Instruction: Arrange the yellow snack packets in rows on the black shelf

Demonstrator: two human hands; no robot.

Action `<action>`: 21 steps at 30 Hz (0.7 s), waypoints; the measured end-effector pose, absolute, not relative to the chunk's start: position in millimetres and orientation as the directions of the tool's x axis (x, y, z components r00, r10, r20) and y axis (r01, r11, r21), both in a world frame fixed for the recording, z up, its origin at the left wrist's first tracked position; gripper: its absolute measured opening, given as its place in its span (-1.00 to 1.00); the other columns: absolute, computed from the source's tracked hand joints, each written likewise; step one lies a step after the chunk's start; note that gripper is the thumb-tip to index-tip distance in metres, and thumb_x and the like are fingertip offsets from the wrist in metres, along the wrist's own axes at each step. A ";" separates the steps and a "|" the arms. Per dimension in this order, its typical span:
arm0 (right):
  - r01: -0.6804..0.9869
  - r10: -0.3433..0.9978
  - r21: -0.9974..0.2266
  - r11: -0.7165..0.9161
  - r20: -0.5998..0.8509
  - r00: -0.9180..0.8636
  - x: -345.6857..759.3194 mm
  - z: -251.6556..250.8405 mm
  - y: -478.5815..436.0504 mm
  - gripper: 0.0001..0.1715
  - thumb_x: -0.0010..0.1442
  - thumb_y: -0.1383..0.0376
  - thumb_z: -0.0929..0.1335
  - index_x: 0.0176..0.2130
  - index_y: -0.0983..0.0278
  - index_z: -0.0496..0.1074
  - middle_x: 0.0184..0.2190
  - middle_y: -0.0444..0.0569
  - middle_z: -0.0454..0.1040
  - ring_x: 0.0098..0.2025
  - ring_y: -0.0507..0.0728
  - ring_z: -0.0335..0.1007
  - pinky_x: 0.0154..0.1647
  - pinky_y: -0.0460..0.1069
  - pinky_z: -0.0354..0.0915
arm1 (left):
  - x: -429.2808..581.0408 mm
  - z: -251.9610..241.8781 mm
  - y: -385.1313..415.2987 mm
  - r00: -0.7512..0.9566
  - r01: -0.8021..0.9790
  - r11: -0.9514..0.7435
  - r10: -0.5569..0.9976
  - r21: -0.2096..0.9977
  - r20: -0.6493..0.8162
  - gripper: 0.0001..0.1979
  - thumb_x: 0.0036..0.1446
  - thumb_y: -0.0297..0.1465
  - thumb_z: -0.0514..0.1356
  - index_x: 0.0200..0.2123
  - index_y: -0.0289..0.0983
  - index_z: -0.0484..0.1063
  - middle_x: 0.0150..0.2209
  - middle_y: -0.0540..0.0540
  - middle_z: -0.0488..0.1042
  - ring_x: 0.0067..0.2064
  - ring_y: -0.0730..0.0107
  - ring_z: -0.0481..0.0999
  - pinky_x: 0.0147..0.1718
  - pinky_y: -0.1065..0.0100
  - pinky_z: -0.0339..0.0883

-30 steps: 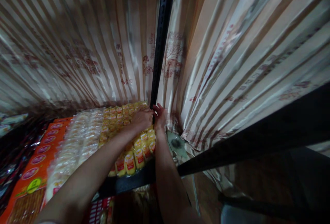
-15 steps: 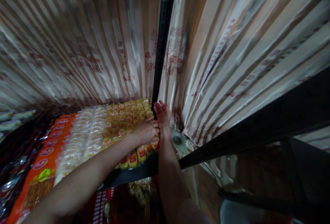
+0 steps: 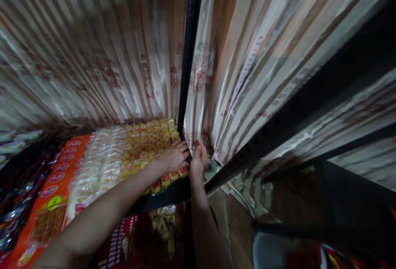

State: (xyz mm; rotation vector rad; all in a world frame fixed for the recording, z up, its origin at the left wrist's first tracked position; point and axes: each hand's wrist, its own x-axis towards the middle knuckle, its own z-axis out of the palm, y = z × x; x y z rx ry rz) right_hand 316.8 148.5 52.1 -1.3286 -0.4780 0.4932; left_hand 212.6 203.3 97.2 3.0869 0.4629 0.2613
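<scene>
Rows of small yellow packets [image 3: 145, 139] lie on a dark shelf [image 3: 173, 192]. Resting at their right edge is my left hand [image 3: 175, 156], palm down with its fingers spread and nothing seen in it. Just right of the shelf corner, my right hand [image 3: 199, 159] is beside the curtain [image 3: 202, 108], its fingers curled together; whether they hold anything is too dark to tell. The two hands are close but apart. A black upright post [image 3: 186, 54] rises behind them.
Left of the yellow packets lie clear-wrapped white packets [image 3: 93, 166], orange packages [image 3: 58, 170] and dark shiny ones [image 3: 18, 190]. Below the shelf is a red basket [image 3: 119, 236]. A black beam [image 3: 262, 128] slants across the right side, above a tiled floor [image 3: 241, 223].
My right hand has moved down and slightly right, and its fingers have curled in. My left hand has shifted slightly, with its fingers more spread. The camera view has moved a little.
</scene>
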 end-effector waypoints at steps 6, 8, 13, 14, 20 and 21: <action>0.132 0.642 -0.971 0.201 0.232 0.731 286.9 47.6 85.9 -0.60 0.20 0.16 0.21 -0.02 0.21 0.38 0.04 0.03 0.38 0.09 0.14 0.24 0.18 0.10 0.08 | 204.0 95.2 152.3 0.878 0.334 -0.939 0.343 0.085 0.335 -0.72 0.18 -0.43 0.03 -0.09 -0.35 0.40 0.07 -0.24 0.35 0.24 0.17 0.14 0.18 0.10 0.10; 0.172 0.679 -0.962 0.214 0.273 0.681 273.2 47.4 65.4 -0.59 0.24 0.16 0.18 0.02 0.19 0.35 0.05 0.02 0.36 0.10 0.14 0.23 0.19 0.12 0.08 | 194.1 90.1 127.5 0.828 0.382 -0.911 0.411 0.154 0.382 -0.72 0.19 -0.46 -0.02 -0.13 -0.36 0.43 0.05 -0.26 0.36 0.22 0.19 0.18 0.15 0.13 0.18; 0.193 0.764 -0.959 0.207 0.282 0.581 231.4 39.7 16.8 -0.61 0.25 0.16 0.15 -0.04 0.18 0.38 0.00 0.03 0.34 0.07 0.15 0.24 0.18 0.14 0.10 | 149.6 67.9 63.9 0.666 0.490 -0.765 0.638 0.419 0.386 -0.72 0.18 -0.46 -0.01 -0.12 -0.33 0.42 0.02 -0.21 0.38 0.12 0.25 0.30 0.11 0.16 0.26; 0.183 0.796 -0.967 0.175 0.248 0.551 222.6 35.0 7.7 -0.62 0.24 0.16 0.15 -0.05 0.17 0.39 -0.01 0.03 0.34 0.06 0.14 0.24 0.17 0.14 0.11 | 138.0 61.2 51.4 0.619 0.516 -0.718 0.690 0.467 0.376 -0.72 0.17 -0.47 -0.01 -0.12 -0.33 0.42 0.02 -0.20 0.38 0.10 0.27 0.31 0.09 0.18 0.27; 0.131 0.970 -0.986 -0.105 -0.073 0.231 183.5 -26.9 -25.7 -0.74 0.14 0.23 0.25 -0.17 0.15 0.44 -0.16 -0.03 0.43 -0.06 0.14 0.33 0.08 0.11 0.20 | 69.9 1.7 -11.6 0.438 0.671 -0.437 0.885 0.599 0.157 -0.71 0.10 -0.56 0.00 -0.20 -0.32 0.48 -0.04 -0.22 0.44 0.01 0.25 0.41 0.00 0.17 0.34; 0.120 0.966 -0.972 -0.202 -0.177 0.188 179.7 -40.1 -26.0 -0.75 0.10 0.27 0.27 -0.20 0.16 0.45 -0.18 -0.04 0.46 -0.10 0.15 0.35 0.04 0.11 0.22 | 60.3 -10.4 -17.1 0.411 0.703 -0.361 0.909 0.613 0.065 -0.72 0.10 -0.56 0.01 -0.22 -0.30 0.48 -0.05 -0.20 0.45 -0.02 0.27 0.44 -0.02 0.19 0.35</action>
